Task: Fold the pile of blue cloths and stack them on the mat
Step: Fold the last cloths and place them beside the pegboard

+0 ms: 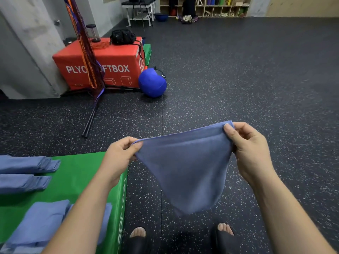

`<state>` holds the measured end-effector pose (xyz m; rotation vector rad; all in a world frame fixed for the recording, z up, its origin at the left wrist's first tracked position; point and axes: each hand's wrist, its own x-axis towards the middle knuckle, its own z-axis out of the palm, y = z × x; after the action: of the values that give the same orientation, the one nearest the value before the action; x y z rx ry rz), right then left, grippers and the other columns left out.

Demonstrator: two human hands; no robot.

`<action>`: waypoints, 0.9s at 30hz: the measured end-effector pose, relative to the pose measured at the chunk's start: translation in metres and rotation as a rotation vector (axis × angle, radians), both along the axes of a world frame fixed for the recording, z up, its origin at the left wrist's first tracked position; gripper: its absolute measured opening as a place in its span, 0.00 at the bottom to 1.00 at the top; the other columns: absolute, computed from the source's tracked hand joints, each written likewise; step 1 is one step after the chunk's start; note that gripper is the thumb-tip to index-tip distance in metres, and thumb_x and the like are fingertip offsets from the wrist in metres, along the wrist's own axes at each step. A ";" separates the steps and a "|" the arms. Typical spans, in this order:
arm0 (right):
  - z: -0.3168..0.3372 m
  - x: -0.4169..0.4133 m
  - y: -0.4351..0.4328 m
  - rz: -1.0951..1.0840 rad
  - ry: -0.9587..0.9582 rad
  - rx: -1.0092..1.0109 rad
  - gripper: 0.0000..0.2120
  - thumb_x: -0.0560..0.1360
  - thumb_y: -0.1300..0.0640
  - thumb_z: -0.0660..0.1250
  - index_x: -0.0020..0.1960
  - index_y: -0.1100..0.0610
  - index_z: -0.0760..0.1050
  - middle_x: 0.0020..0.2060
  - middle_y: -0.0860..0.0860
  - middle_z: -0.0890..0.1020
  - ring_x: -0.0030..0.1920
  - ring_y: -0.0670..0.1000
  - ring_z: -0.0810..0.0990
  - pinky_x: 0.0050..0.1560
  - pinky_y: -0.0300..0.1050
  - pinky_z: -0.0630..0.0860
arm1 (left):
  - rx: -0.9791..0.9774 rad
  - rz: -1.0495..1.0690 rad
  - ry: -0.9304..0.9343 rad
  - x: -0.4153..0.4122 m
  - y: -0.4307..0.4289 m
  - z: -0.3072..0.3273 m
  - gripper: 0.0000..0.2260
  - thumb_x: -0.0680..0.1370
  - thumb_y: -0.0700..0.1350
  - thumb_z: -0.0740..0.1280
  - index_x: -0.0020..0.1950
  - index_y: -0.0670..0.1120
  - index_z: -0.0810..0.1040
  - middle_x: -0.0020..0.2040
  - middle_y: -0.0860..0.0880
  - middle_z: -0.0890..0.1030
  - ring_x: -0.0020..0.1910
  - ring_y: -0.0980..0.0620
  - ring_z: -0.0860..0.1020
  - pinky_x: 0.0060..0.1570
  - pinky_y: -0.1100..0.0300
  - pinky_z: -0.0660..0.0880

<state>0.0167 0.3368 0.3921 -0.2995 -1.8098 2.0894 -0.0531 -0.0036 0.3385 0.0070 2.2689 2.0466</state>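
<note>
A blue cloth [185, 171] hangs in the air over the dark floor, doubled over, its lower part sagging to a rounded point. My left hand [121, 154] pinches its top left corner and my right hand [251, 147] pinches its top right corner. The green mat [78, 173] lies at the lower left. On it rest two stacks of folded blue cloths [27, 173] at the left edge, and a looser pile of blue cloths [45, 224] lies nearer me, partly hidden by my left forearm.
A red soft box [113, 59] with a black bag stands at the back left, a blue ball [152, 83] beside it. Black poles [89, 121] lie on the speckled rubber floor. My sandalled feet [139, 233] stand below the cloth.
</note>
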 end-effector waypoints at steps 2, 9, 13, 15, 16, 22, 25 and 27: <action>-0.001 -0.002 0.003 -0.081 0.011 -0.021 0.06 0.80 0.52 0.75 0.53 0.55 0.85 0.43 0.51 0.83 0.45 0.49 0.76 0.48 0.50 0.72 | 0.076 0.069 -0.010 0.000 0.006 0.003 0.04 0.83 0.41 0.71 0.50 0.45 0.84 0.42 0.50 0.83 0.41 0.54 0.77 0.46 0.58 0.76; -0.010 -0.009 -0.008 -0.238 0.030 0.094 0.03 0.81 0.53 0.75 0.50 0.53 0.84 0.39 0.53 0.81 0.41 0.50 0.76 0.47 0.52 0.74 | 0.213 0.209 0.003 0.001 0.025 0.008 0.08 0.81 0.48 0.75 0.45 0.45 0.88 0.40 0.44 0.77 0.38 0.50 0.71 0.38 0.55 0.71; -0.013 -0.010 -0.031 -0.251 -0.004 0.304 0.04 0.80 0.52 0.74 0.47 0.50 0.83 0.32 0.43 0.79 0.35 0.44 0.74 0.42 0.46 0.75 | 0.186 0.282 0.040 0.005 0.043 0.008 0.10 0.81 0.48 0.75 0.45 0.42 0.86 0.36 0.46 0.78 0.38 0.50 0.71 0.37 0.54 0.71; -0.014 -0.007 -0.044 -0.256 -0.012 0.371 0.07 0.80 0.53 0.74 0.44 0.51 0.82 0.31 0.44 0.80 0.34 0.42 0.74 0.40 0.43 0.75 | 0.119 0.307 0.072 0.008 0.053 0.005 0.09 0.80 0.49 0.76 0.44 0.44 0.86 0.34 0.48 0.79 0.35 0.51 0.71 0.37 0.53 0.71; -0.015 -0.005 -0.051 -0.251 -0.017 0.407 0.08 0.80 0.53 0.74 0.43 0.51 0.81 0.32 0.45 0.81 0.33 0.41 0.74 0.40 0.40 0.74 | 0.077 0.317 0.083 0.010 0.058 0.004 0.10 0.79 0.50 0.77 0.43 0.45 0.85 0.33 0.50 0.80 0.34 0.52 0.72 0.38 0.52 0.72; -0.027 -0.008 -0.063 -0.236 -0.116 0.433 0.10 0.80 0.53 0.75 0.41 0.52 0.80 0.32 0.46 0.81 0.32 0.41 0.74 0.36 0.34 0.70 | -0.003 0.417 0.043 0.014 0.065 -0.005 0.11 0.77 0.52 0.78 0.40 0.47 0.83 0.31 0.51 0.80 0.32 0.53 0.72 0.39 0.50 0.74; -0.029 -0.007 -0.065 -0.177 -0.151 0.461 0.11 0.79 0.53 0.75 0.40 0.52 0.79 0.30 0.43 0.80 0.31 0.41 0.73 0.36 0.34 0.69 | 0.008 0.346 0.001 0.015 0.061 -0.004 0.12 0.75 0.56 0.78 0.41 0.48 0.84 0.32 0.49 0.82 0.33 0.52 0.74 0.37 0.44 0.77; -0.029 -0.002 -0.069 -0.139 -0.156 0.479 0.10 0.79 0.53 0.75 0.40 0.52 0.80 0.31 0.42 0.81 0.32 0.40 0.75 0.36 0.33 0.70 | -0.003 0.276 -0.001 0.020 0.064 -0.002 0.10 0.77 0.52 0.78 0.41 0.46 0.85 0.32 0.50 0.82 0.32 0.53 0.74 0.33 0.54 0.74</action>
<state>0.0144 0.2675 0.3634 -0.4495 -2.2370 1.5147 -0.0328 0.0606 0.3366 -0.3251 2.3880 2.1654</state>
